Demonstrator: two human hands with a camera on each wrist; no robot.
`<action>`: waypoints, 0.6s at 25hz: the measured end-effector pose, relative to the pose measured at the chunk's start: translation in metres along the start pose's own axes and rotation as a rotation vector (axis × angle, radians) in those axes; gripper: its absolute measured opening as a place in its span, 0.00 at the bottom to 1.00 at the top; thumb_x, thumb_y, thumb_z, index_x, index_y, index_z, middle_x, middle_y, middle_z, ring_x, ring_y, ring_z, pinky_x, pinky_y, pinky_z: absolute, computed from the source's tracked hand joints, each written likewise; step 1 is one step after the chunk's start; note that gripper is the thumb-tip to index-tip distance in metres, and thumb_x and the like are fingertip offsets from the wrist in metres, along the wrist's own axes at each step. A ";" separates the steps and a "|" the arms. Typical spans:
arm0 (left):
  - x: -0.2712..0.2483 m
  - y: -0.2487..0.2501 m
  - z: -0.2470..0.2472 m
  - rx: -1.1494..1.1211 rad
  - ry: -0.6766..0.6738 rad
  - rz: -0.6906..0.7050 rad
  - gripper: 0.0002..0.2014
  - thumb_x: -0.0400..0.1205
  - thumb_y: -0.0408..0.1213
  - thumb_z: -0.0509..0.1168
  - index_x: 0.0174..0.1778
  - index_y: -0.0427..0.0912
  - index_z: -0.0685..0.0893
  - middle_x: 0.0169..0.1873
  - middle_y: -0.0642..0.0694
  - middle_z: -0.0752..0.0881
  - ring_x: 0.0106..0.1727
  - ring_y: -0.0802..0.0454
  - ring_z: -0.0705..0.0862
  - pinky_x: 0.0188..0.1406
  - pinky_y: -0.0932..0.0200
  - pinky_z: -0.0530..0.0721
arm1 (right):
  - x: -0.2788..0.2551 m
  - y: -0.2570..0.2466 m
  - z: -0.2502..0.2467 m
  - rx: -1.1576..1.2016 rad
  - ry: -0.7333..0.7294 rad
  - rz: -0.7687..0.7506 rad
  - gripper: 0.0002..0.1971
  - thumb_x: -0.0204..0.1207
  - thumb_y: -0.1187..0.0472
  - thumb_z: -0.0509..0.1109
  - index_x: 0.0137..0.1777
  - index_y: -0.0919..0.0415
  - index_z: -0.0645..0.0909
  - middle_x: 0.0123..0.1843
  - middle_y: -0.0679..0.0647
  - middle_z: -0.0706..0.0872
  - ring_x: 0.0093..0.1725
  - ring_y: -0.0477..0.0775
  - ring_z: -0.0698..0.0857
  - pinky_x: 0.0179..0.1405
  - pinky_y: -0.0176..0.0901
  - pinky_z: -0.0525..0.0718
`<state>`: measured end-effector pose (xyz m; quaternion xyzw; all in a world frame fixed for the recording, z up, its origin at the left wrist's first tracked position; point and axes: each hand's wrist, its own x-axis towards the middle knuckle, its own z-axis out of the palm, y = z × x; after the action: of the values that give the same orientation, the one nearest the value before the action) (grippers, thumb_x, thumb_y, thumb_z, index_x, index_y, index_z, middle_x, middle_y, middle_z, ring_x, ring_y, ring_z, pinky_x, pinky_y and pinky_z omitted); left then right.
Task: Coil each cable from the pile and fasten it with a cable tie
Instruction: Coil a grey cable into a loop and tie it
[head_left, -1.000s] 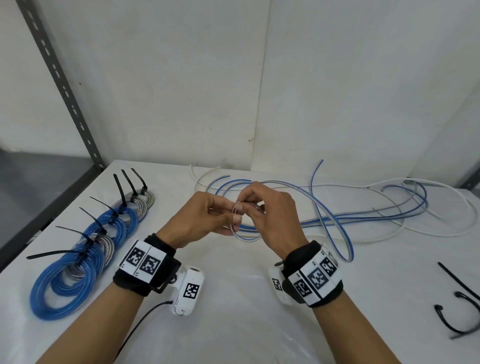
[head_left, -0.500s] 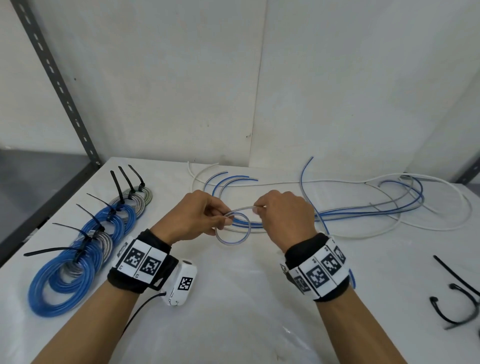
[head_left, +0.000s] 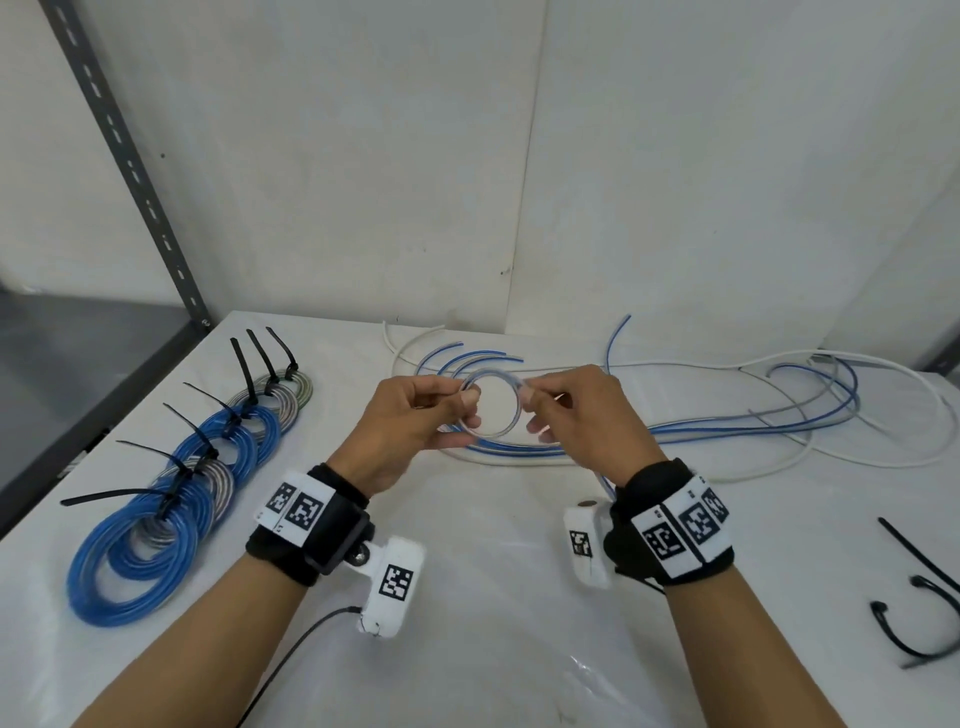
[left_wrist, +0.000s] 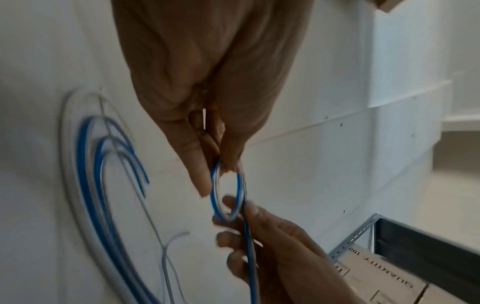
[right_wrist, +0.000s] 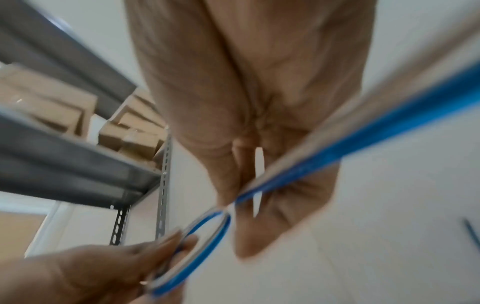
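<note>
Cable loop (head_left: 491, 415), thin clear tubing with a blue stripe, forms a small round ring held above the table (head_left: 493, 597) between both hands. Head view: left hand (head_left: 410, 421) pinches the ring's left edge, fingers curled onto it; right hand (head_left: 582, 415) pinches the right edge between thumb and fingertips. Both grips are closed on the loop. Behind them the loose cable pile (head_left: 727, 415) lies in long white, grey and blue curves across the table. At far left, a row of finished coils (head_left: 171, 488), blue and grey, glossy, overlap one another, each cinched by a black cable tie with its tail sticking up. Loose black cable ties (head_left: 919, 608) lie at the right edge. Table covering is white and slightly wrinkled; walls are white panels; a grey perforated steel upright (head_left: 130, 171) stands at left.

Left wrist view: left hand (left_wrist: 207, 82) thumb and forefinger nip the top of the cable loop (left_wrist: 228, 195); the right hand (left_wrist: 272, 246) fingers hold its lower part, and the free strand runs down past them. A cardboard box (left_wrist: 384, 275) on a shelf carries print reading "QUANTITY 100", seen inverted.

Right wrist view, blurred: right hand (right_wrist: 254, 123) pinches the cable loop (right_wrist: 197, 242), the left hand (right_wrist: 103, 271) grips the far side. Grey metal shelving (right_wrist: 78, 154) holds brown cartons.
</note>
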<state>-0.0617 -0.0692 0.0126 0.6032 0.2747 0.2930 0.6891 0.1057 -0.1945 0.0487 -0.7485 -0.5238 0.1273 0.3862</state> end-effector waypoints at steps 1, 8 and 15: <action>-0.001 -0.003 0.007 -0.076 0.025 -0.007 0.08 0.83 0.34 0.72 0.50 0.32 0.89 0.38 0.40 0.89 0.43 0.49 0.90 0.43 0.57 0.92 | 0.000 0.000 0.003 0.076 0.050 0.008 0.19 0.87 0.53 0.67 0.38 0.64 0.88 0.26 0.46 0.86 0.27 0.42 0.84 0.36 0.36 0.84; -0.006 -0.015 0.028 -0.293 0.070 0.005 0.10 0.84 0.33 0.70 0.55 0.29 0.88 0.39 0.40 0.88 0.45 0.49 0.90 0.44 0.57 0.91 | 0.005 0.006 0.015 0.138 0.193 -0.016 0.18 0.86 0.49 0.68 0.40 0.57 0.91 0.30 0.46 0.89 0.24 0.39 0.76 0.29 0.28 0.72; -0.009 -0.013 0.028 -0.194 0.005 0.027 0.15 0.82 0.37 0.72 0.59 0.31 0.86 0.42 0.37 0.89 0.48 0.45 0.91 0.50 0.54 0.91 | 0.006 0.009 0.007 0.072 0.111 -0.059 0.15 0.83 0.52 0.73 0.34 0.54 0.88 0.28 0.44 0.87 0.25 0.41 0.76 0.30 0.38 0.74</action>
<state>-0.0459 -0.0960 0.0031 0.5366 0.2387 0.3288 0.7396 0.1100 -0.1878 0.0390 -0.7243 -0.5186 0.0927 0.4449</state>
